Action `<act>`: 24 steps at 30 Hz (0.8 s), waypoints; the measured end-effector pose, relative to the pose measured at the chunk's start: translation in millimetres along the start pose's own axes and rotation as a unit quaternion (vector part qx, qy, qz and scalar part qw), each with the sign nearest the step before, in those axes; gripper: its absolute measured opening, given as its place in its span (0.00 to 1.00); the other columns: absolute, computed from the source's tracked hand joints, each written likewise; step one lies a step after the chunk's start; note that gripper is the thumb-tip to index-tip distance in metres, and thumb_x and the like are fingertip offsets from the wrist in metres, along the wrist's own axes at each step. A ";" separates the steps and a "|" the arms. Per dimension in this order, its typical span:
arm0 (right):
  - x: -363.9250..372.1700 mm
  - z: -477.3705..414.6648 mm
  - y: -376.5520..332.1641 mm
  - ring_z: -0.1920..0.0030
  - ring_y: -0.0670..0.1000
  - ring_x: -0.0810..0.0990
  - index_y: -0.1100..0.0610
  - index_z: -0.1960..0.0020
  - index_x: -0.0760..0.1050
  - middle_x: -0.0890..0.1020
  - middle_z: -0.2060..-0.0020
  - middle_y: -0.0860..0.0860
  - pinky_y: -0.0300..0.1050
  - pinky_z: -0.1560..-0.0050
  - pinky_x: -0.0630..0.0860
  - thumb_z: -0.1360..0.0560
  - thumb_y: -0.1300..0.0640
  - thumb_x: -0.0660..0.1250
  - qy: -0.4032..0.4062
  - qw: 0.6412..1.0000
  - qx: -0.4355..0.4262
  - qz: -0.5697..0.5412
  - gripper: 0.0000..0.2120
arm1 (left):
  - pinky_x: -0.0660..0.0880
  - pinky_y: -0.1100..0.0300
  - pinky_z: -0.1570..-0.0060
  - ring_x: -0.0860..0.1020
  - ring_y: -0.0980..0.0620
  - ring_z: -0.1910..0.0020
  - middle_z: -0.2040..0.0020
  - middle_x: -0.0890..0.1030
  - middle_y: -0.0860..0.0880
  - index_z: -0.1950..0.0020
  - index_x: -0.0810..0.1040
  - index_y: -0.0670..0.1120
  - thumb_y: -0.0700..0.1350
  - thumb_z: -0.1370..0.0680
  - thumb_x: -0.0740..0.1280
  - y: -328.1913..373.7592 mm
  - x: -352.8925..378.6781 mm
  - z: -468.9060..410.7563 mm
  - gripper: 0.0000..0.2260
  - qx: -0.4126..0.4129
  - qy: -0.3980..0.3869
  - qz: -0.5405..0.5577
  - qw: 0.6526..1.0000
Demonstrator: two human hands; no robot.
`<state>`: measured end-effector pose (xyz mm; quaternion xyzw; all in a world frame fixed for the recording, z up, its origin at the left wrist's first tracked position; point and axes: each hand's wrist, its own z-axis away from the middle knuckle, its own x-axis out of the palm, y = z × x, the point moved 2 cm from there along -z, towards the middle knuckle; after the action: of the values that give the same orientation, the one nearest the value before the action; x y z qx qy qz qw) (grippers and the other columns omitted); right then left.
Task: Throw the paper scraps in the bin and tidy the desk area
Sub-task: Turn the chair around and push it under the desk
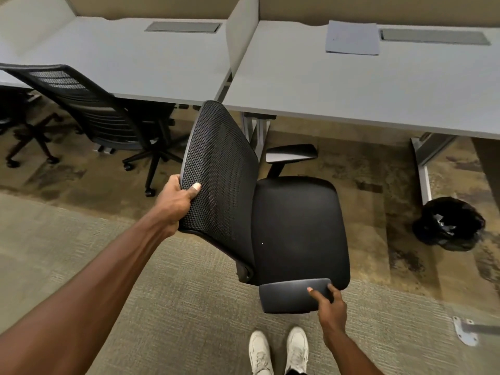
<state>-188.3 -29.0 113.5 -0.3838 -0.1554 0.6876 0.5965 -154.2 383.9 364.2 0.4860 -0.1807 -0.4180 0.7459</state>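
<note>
A black office chair [297, 228] stands on the carpet in front of the grey desk [351, 93], turned sideways with its seat facing right. My left hand [176, 201] grips the left edge of its mesh backrest [219, 169]. My right hand [331, 307] holds the near armrest [286, 296], thumb on top. A black-lined bin [449, 224] with white paper scraps inside sits on the floor at the right, by the desk leg. A stack of paper sheets [351, 37] lies at the back of the desk.
A second black chair [100, 115] is tucked at the neighbouring desk [135, 58] on the left, with another chair base at the far left. A divider panel [240, 33] separates the desks. My white shoes [278, 350] stand just behind the chair.
</note>
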 end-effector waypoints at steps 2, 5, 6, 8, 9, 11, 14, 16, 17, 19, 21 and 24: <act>-6.7 -5.1 -2.1 0.35 0.61 0.77 0.55 0.29 0.75 0.77 0.32 0.59 0.59 0.33 0.75 0.29 0.51 0.79 0.014 0.999 0.010 -0.031 0.32 | 0.86 0.49 0.57 0.86 0.41 0.44 0.39 0.84 0.41 0.35 0.73 0.46 0.40 0.15 0.66 -1.4 5.3 3.8 0.09 -0.008 -0.006 0.011 1.000; -15.4 -14.9 -7.3 0.39 0.61 0.80 0.57 0.32 0.77 0.79 0.35 0.59 0.64 0.34 0.77 0.29 0.52 0.79 0.018 0.997 0.020 -0.067 0.28 | 0.86 0.52 0.59 0.86 0.42 0.44 0.39 0.83 0.41 0.34 0.72 0.45 0.40 0.15 0.66 -1.4 15.0 11.9 0.11 -0.009 -0.015 0.021 1.000; -18.2 -17.8 -9.3 0.41 0.60 0.80 0.57 0.32 0.77 0.80 0.36 0.59 0.64 0.35 0.78 0.29 0.52 0.78 0.017 0.997 0.020 -0.069 0.27 | 0.86 0.52 0.59 0.86 0.42 0.45 0.39 0.83 0.41 0.34 0.72 0.45 0.40 0.15 0.66 -2.1 19.0 14.4 0.10 -0.009 -0.018 0.028 0.999; -27.2 -23.4 -11.6 0.43 0.58 0.79 0.58 0.32 0.77 0.79 0.36 0.58 0.63 0.35 0.78 0.28 0.53 0.78 0.021 0.997 0.020 -0.069 0.27 | 0.86 0.50 0.58 0.86 0.41 0.45 0.39 0.83 0.41 0.37 0.73 0.45 0.39 0.15 0.66 -6.6 30.0 21.6 0.07 -0.014 -0.019 0.044 0.999; -31.5 -27.6 -12.5 0.42 0.58 0.78 0.58 0.32 0.78 0.79 0.35 0.59 0.63 0.34 0.77 0.28 0.53 0.77 0.026 0.997 0.019 -0.065 0.26 | 0.87 0.46 0.54 0.86 0.40 0.44 0.39 0.83 0.40 0.39 0.74 0.45 0.39 0.15 0.66 -9.2 35.4 25.2 0.06 -0.020 -0.015 0.054 0.998; -41.6 -37.6 -17.4 0.39 0.60 0.77 0.59 0.34 0.79 0.78 0.33 0.60 0.63 0.32 0.76 0.28 0.52 0.77 0.032 0.998 0.010 -0.057 0.25 | 0.86 0.40 0.48 0.85 0.38 0.43 0.39 0.83 0.39 0.38 0.74 0.43 0.38 0.16 0.66 -11.8 49.2 31.3 0.07 -0.030 0.002 0.069 0.997; -56.7 -54.7 -30.5 0.35 0.63 0.75 0.58 0.38 0.82 0.75 0.32 0.60 0.63 0.31 0.74 0.28 0.49 0.77 0.022 0.999 -0.006 -0.031 0.22 | 0.87 0.44 0.56 0.86 0.38 0.46 0.42 0.84 0.38 0.35 0.74 0.39 0.37 0.16 0.66 -11.9 75.2 40.6 0.09 -0.029 0.027 0.103 0.994; -69.1 -65.0 -38.2 0.33 0.64 0.74 0.57 0.40 0.82 0.73 0.30 0.60 0.63 0.30 0.72 0.28 0.47 0.77 0.016 1.000 -0.010 -0.013 0.21 | 0.87 0.44 0.57 0.86 0.37 0.46 0.43 0.84 0.38 0.36 0.74 0.38 0.36 0.16 0.66 -13.4 95.6 45.7 0.09 -0.031 0.045 0.122 0.991; -75.5 -68.9 -40.6 0.32 0.64 0.73 0.57 0.39 0.82 0.71 0.28 0.60 0.63 0.29 0.71 0.28 0.47 0.77 0.015 1.000 -0.017 0.001 0.22 | 0.87 0.40 0.53 0.85 0.36 0.45 0.43 0.84 0.37 0.37 0.74 0.38 0.35 0.17 0.66 -15.0 105.2 47.9 0.09 -0.033 0.054 0.130 0.990; -88.6 -74.8 -43.8 0.29 0.65 0.71 0.57 0.34 0.80 0.67 0.25 0.60 0.63 0.28 0.70 0.27 0.48 0.77 0.018 0.999 -0.037 0.034 0.25 | 0.84 0.34 0.45 0.84 0.34 0.42 0.42 0.84 0.36 0.37 0.75 0.38 0.35 0.17 0.67 -18.4 124.0 51.2 0.09 -0.032 0.071 0.137 0.988; -100.7 -77.4 -47.2 0.30 0.65 0.72 0.58 0.30 0.77 0.68 0.25 0.60 0.63 0.28 0.70 0.27 0.48 0.77 0.019 0.997 -0.053 0.059 0.28 | 0.82 0.32 0.42 0.84 0.35 0.41 0.41 0.83 0.36 0.40 0.75 0.40 0.36 0.17 0.68 -22.3 142.6 53.9 0.07 -0.029 0.085 0.136 0.987; -114.4 -73.4 -48.0 0.31 0.63 0.74 0.58 0.29 0.75 0.73 0.29 0.61 0.62 0.30 0.73 0.28 0.49 0.78 0.023 0.995 -0.072 0.068 0.31 | 0.80 0.33 0.38 0.83 0.36 0.42 0.41 0.82 0.37 0.46 0.73 0.44 0.39 0.17 0.68 -31.7 176.7 58.0 0.04 -0.023 0.087 0.121 0.989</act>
<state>-102.9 -142.9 136.7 -0.4513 -0.1638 0.7045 0.5227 -104.2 203.7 339.0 0.4775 -0.1627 -0.2851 0.8150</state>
